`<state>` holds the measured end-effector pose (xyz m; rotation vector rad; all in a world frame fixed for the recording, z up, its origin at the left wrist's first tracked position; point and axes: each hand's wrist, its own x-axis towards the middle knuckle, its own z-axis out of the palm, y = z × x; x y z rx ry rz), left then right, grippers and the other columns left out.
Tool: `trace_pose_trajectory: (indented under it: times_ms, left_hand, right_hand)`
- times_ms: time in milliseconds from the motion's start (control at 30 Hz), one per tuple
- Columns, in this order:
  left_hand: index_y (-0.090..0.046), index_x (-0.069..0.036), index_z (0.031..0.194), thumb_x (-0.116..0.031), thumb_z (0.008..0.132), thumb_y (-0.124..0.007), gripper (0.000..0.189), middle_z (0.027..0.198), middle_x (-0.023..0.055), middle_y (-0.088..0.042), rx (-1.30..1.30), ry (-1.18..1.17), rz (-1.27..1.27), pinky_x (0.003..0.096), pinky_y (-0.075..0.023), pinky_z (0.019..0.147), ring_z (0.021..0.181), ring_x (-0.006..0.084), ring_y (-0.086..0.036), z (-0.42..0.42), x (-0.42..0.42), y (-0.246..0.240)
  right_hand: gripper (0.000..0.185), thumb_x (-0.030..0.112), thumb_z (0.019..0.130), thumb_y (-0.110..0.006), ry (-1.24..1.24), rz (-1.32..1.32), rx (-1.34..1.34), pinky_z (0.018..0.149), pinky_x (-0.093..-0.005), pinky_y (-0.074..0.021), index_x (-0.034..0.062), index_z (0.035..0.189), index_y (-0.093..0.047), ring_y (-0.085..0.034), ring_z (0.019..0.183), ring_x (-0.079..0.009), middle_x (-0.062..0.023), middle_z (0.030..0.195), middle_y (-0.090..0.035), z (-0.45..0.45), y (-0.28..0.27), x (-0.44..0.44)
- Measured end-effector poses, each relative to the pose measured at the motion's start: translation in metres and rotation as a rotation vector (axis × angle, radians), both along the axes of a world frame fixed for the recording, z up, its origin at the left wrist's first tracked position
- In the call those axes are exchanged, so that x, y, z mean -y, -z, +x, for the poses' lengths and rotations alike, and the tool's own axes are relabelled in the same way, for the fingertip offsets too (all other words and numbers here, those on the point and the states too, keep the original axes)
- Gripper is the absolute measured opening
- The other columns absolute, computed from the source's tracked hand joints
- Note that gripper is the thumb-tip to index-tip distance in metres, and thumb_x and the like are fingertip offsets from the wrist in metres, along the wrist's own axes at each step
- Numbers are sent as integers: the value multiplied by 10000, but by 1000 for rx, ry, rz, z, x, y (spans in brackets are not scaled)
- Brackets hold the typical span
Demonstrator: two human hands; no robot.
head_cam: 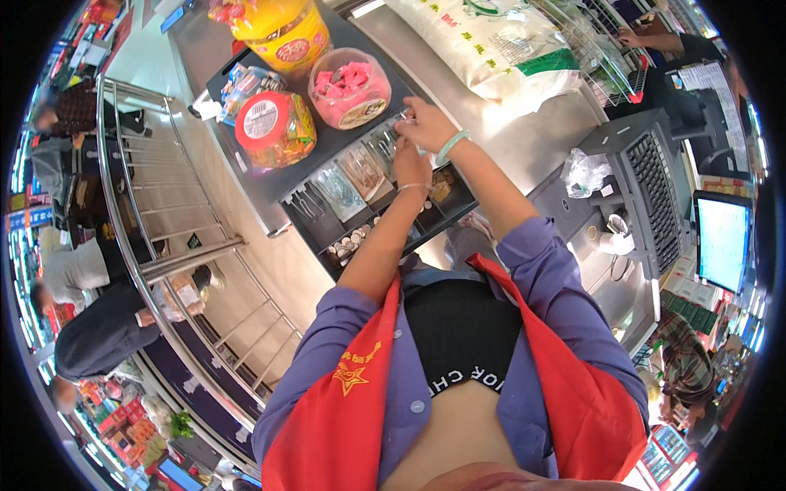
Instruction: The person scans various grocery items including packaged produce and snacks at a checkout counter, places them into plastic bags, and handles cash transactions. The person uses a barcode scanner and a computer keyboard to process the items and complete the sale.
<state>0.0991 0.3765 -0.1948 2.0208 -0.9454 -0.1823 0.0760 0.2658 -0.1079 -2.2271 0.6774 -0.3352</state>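
An open cash drawer juts out before me under a dark counter. Banknotes lie in its back slots, and coins fill some of the front compartments. My left hand reaches over the drawer, its fingers bent down by the back slots. Close against it, my right hand, with a pale green bangle on the wrist, is at the rear right slots. Its thumb and fingers are bent towards each other. Whether either hand grips a note is hidden. Wire bill clips stand over the leftmost slot.
A red-lidded candy jar, a tub with pink packets and a yellow container stand behind the drawer. A large white sack lies on the metal counter. Right are a keyboard and monitor; left, a metal railing and people.
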Motion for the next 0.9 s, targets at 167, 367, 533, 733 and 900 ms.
trace_pose_trajectory:
  times_ms: [167, 367, 533, 733, 900]
  left_hand:
    - [-505, -103, 1357, -160, 855, -689, 538, 1263, 246, -550, -10, 55, 324, 434, -545, 878, 1051, 395, -641, 19, 22, 10]
    - [-448, -102, 1357, -272, 924, -633, 501, 1152, 238, -504, 65, 49, 480, 445, -562, 767, 965, 415, -643, -40, -51, -51]
    - [-526, -29, 1033, -269, 915, -643, 292, 1014, 193, -546, 155, 515, 182, 459, -527, 731, 927, 402, -591, -73, -106, -56]
    - [-590, -50, 897, -238, 913, -621, 191, 871, 122, -620, 364, 952, 136, 407, -533, 719, 844, 310, -627, -73, -110, -33]
    - [-586, -6, 1062, -219, 863, -695, 310, 1140, 231, -579, 355, 1248, 538, 458, -485, 921, 1120, 405, -554, -79, -117, -15]
  right_hand:
    - [508, 175, 898, -595, 19, -187, -5, 962, -451, -477, -91, 1319, -494, -569, 1105, -445, -301, 1190, -564, -4, 10, -21]
    - [315, 100, 878, -543, 55, -179, -101, 952, -422, -499, 7, 1158, -653, -590, 1108, -380, -220, 1234, -541, -48, 14, -36]
    - [298, 54, 838, -555, 218, -226, 15, 879, -425, -535, 109, 1108, -668, -633, 1024, -350, -129, 1225, -564, -96, 12, -49]
    - [277, 1, 828, -562, 514, -180, 66, 783, -432, -544, 93, 1074, -649, -653, 915, -347, -118, 1134, -608, -210, 13, -77]
    - [274, -14, 831, -622, 836, -302, 5, 702, -342, -535, 64, 1090, -669, -652, 776, -234, -115, 1062, -651, -352, 20, -74]
